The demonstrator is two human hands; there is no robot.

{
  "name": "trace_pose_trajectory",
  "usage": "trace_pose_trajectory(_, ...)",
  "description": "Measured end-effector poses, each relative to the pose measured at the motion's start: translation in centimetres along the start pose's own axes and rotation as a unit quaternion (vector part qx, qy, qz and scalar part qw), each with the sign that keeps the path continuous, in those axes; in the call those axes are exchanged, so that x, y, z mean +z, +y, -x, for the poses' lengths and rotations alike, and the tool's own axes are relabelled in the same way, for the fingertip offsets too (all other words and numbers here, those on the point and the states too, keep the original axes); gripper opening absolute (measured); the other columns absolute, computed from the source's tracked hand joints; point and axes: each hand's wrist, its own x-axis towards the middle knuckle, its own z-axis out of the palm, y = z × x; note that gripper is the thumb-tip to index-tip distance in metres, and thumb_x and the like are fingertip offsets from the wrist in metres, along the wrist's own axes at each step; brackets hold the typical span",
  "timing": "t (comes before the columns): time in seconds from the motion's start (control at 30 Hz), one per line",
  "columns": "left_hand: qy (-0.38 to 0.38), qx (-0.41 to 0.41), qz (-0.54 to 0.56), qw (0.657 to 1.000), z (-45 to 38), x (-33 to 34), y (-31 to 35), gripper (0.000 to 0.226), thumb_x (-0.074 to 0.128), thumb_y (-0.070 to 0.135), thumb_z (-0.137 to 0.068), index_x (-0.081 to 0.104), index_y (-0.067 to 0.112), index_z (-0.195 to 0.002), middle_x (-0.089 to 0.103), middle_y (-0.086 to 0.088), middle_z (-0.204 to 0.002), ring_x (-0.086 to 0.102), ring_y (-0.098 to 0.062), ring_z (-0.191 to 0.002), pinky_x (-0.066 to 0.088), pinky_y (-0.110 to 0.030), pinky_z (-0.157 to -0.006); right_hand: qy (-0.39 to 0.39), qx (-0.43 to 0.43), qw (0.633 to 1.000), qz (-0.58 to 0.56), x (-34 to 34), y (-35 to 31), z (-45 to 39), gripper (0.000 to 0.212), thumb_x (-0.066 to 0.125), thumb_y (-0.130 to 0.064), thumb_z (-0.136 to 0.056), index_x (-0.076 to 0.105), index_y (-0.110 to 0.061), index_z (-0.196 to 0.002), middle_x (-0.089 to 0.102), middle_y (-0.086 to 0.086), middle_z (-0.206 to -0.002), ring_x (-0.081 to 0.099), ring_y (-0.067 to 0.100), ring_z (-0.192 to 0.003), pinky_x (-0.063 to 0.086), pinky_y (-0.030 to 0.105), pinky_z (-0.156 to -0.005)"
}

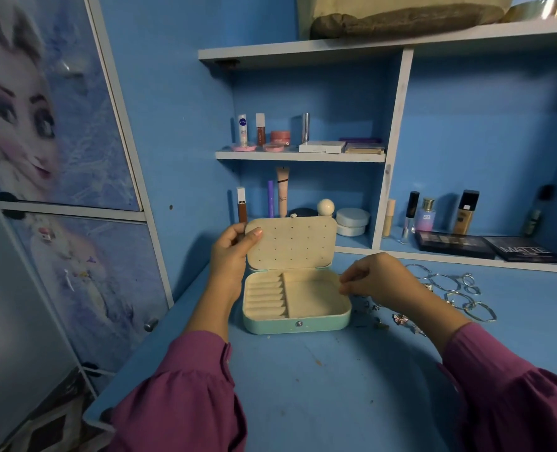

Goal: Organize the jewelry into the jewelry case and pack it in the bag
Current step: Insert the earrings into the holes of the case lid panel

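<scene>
The blue counter [303,386] lies under both hands. The jewelry case [296,308] sits open on it, between the two hands. The left hand [234,252] holds the lid [291,244] up by its left corner, thumb in front and fingers curled behind. The right hand [378,278] hangs just right of the case with its fingertips pinched together; what they hold is too small to tell. Silver bangles [449,285] and small jewelry pieces [401,319] lie on the counter around and past the right hand.
</scene>
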Motion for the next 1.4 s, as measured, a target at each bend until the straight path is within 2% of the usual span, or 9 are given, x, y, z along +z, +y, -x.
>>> trace_pose_trajectory(0.3, 0.018, -0.02, 0.008, 1.0, -0.6, 0.0, -1.0, 0.019, 0.062, 0.011, -0.091, 0.064, 0.004, -0.108, 0.066, -0.002, -0.092, 0.062, -0.007, -0.073, 0.047, -0.012, -0.054, -0.007, -0.015, 1.0, -0.019, -0.2, 0.6, -0.1, 0.004, 0.077, -0.022, -0.079, 0.075, -0.023, -0.083, 0.071, -0.007, -0.08, 0.061, 0.005, -0.072, 0.042, 0.012, -0.057)
trace_pose_trajectory(0.43, 0.033, -0.037, -0.009, 0.999, -0.7, -0.3, -1.4, 0.022, 0.058, 0.008, -0.093, 0.063, 0.0, -0.113, 0.067, -0.004, -0.093, 0.06, -0.008, -0.073, 0.046, -0.011, -0.051, -0.013, -0.015, 1.0, 0.004, -1.0, 1.4, 0.2, 0.005, 0.072, -0.016, -0.083, 0.075, -0.02, -0.083, 0.066, -0.01, -0.069, 0.054, -0.004, -0.049, 0.036, 0.008, -0.043)
trace_pose_trajectory(0.53, 0.033, -0.055, -0.019, 0.998, -0.8, -0.4, -1.7, 0.025, 0.056, 0.003, -0.093, 0.062, -0.002, -0.117, 0.067, -0.009, -0.1, 0.062, -0.007, -0.071, 0.047, -0.011, -0.052, -0.029, -0.03, 0.997, 0.067, -1.9, 2.2, 0.5, 0.007, 0.073, -0.018, -0.082, 0.076, -0.024, -0.084, 0.068, -0.01, -0.075, 0.055, 0.001, -0.059, 0.038, 0.009, -0.049)
trace_pose_trajectory(0.63, 0.043, -0.071, -0.036, 0.996, -0.7, -0.6, -2.0, 0.022, 0.056, 0.001, -0.093, 0.064, -0.001, -0.113, 0.067, -0.01, -0.097, 0.059, 0.002, -0.055, 0.044, -0.011, -0.048, -0.04, -0.024, 0.994, 0.101, -2.6, 2.9, 0.7, 0.007, 0.073, -0.019, -0.082, 0.076, -0.024, -0.086, 0.069, -0.007, -0.075, 0.059, 0.007, -0.06, 0.049, 0.019, -0.054)
trace_pose_trajectory(0.7, 0.052, -0.084, -0.052, 0.994, -0.6, -0.7, -2.2, 0.018, 0.056, 0.003, -0.093, 0.066, 0.006, -0.108, 0.069, -0.009, -0.098, 0.058, -0.003, -0.056, 0.045, -0.014, -0.048, -0.034, -0.023, 0.994, 0.106, -3.1, 3.3, 0.8, 0.008, 0.074, -0.02, -0.081, 0.076, -0.024, -0.087, 0.071, -0.008, -0.077, 0.062, 0.008, -0.065, 0.052, 0.022, -0.063)
trace_pose_trajectory(0.93, 0.056, -0.099, -0.067, 0.991, -0.7, -0.6, -2.3, 0.024, 0.054, 0.002, -0.094, 0.065, 0.009, -0.114, 0.069, -0.008, -0.101, 0.059, -0.01, -0.066, 0.047, -0.014, -0.046, -0.055, -0.057, 0.989, 0.125, -2.7, 2.9, 1.5, 0.009, 0.074, -0.022, -0.08, 0.076, -0.027, -0.088, 0.064, -0.018, -0.08, 0.058, -0.004, -0.068, 0.042, 0.009, -0.059)
trace_pose_trajectory(1.1, 0.059, -0.104, -0.071, 0.99, -0.7, -0.6, -2.3, 0.025, 0.055, 0.002, -0.094, 0.064, 0.007, -0.116, 0.068, -0.009, -0.104, 0.06, -0.01, -0.066, 0.047, -0.015, -0.046, -0.073, -0.091, 0.97, 0.212, -1.3, 1.7, 1.6, 0.015, 0.068, -0.03, -0.085, 0.075, -0.03, -0.099, 0.068, -0.012, -0.096, 0.059, 0.009, -0.088, 0.051, 0.026, -0.079)
trace_pose_trajectory(1.27, 0.061, -0.105, -0.063, 0.991, -0.7, -0.6, -2.2, 0.024, 0.056, 0.002, -0.093, 0.065, 0.008, -0.115, 0.068, -0.007, -0.103, 0.06, -0.01, -0.068, 0.046, -0.014, -0.045, -0.063, -0.094, 0.959, 0.258, -0.6, 1.4, 1.7, 0.019, 0.058, -0.027, -0.088, 0.071, -0.027, -0.102, 0.067, -0.009, -0.101, 0.06, 0.013, -0.092, 0.052, 0.03, -0.079)
trace_pose_trajectory(1.4, 0.069, -0.113, -0.045, 0.99, -0.9, -0.8, -2.4, 0.022, 0.06, 0.007, -0.092, 0.065, 0.009, -0.113, 0.07, -0.01, -0.106, 0.055, -0.008, -0.059, 0.045, -0.021, -0.052, -0.011, -0.096, 0.971, 0.22, -0.4, 1.5, 1.5, 0.011, 0.056, -0.021, -0.089, 0.067, -0.021, -0.093, 0.065, -0.004, -0.089, 0.056, 0.014, -0.077, 0.046, 0.024, -0.065)
